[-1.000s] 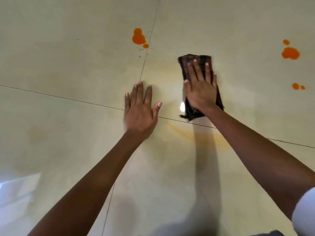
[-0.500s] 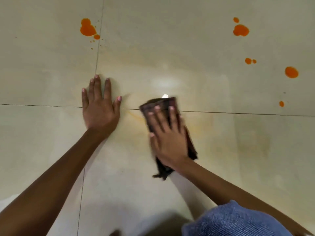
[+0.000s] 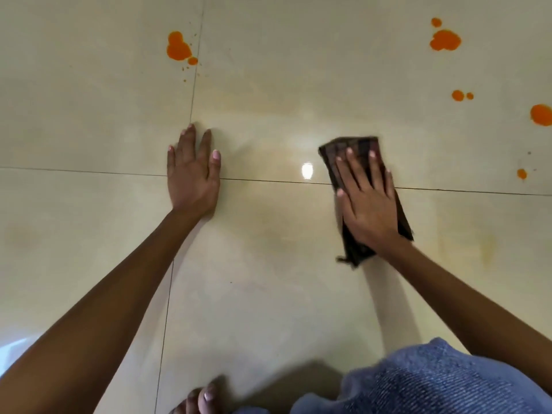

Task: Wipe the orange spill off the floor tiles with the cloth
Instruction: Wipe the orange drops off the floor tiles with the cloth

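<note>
Floor [image 3: 268, 294]: pale glossy tiles, with grout lines crossing at the left hand.

Left hand [image 3: 191, 177]: flat, palm down on the floor, fingers straight and close together. It lies across the grout line that runs left to right and holds nothing.

Right hand [image 3: 369, 204]: flat on the cloth [image 3: 349, 146], fingers straight and slightly spread, pressing it to the floor.

Cloth: dark, folded, right of centre, across the same grout line. Its far end shows past the fingertips and its near end beside the wrist. The edges are blurred.

Spill: one orange blot [image 3: 178, 49] far left, beside the other grout line. A larger blot [image 3: 445, 40] is far right, and smaller drops [image 3: 458, 95] are right of the cloth, well apart from it. A faint yellowish smear [image 3: 488, 249] lies near right.

Near edge: a knee in blue denim [image 3: 433, 380] and bare toes [image 3: 203, 395].
</note>
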